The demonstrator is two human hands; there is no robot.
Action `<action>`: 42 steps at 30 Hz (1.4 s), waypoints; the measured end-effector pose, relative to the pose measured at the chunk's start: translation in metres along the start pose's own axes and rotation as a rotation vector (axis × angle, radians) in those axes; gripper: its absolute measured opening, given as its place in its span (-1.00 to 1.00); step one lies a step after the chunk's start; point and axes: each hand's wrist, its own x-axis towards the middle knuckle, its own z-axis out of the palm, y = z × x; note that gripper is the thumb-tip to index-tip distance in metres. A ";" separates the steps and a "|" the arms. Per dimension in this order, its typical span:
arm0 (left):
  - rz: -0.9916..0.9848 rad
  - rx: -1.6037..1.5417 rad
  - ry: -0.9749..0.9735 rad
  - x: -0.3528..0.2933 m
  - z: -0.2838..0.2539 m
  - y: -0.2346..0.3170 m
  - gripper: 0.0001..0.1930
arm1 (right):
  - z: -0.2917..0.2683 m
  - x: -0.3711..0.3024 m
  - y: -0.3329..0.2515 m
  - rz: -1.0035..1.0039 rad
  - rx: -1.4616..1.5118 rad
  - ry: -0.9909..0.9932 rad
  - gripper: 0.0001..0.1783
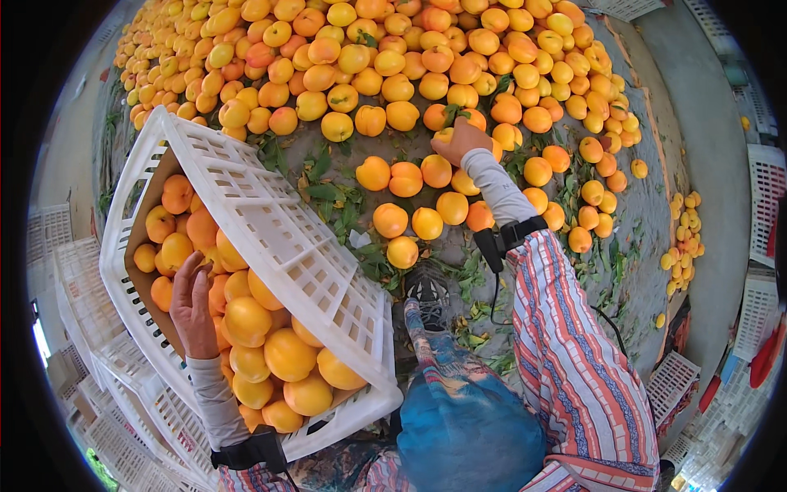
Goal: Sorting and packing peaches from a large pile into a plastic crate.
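A white plastic crate (246,184) with slotted walls stands tilted at my left, lined with brown card. Many yellow-orange peaches (290,355) fill its lower part. My left hand (193,310) reaches into the crate, fingers stretched out over the peaches and touching them, with no fruit visibly gripped. Further off, my right hand (461,143) is at the near edge of a large spread of peaches (402,116). Its fingers curl down round a peach (443,135), which is partly hidden under the hand.
Loose peaches (406,179) lie on a grey ground sheet (336,156) with scattered green leaves (328,193). A smaller pile of peaches (683,242) is at the far right. Stacked white crates (123,369) stand left; more crates (758,316) line the right. My shoe (428,293) is beside the tilted crate.
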 end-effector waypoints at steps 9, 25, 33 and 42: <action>0.093 -0.083 0.103 -0.023 0.015 0.055 -0.69 | -0.029 -0.079 -0.005 -0.343 1.993 -0.650 -0.39; -0.272 -0.638 -0.044 -0.084 0.046 0.092 -0.37 | -0.089 -0.240 -0.131 -1.130 0.984 -0.129 -0.17; -0.299 -0.310 0.069 -0.015 -0.032 0.025 -0.39 | -0.057 -0.225 -0.099 -0.786 1.183 -0.120 -0.46; -0.279 -0.221 -0.257 0.002 -0.011 0.004 -0.30 | -0.034 -0.214 -0.073 -0.696 0.997 -0.057 -0.57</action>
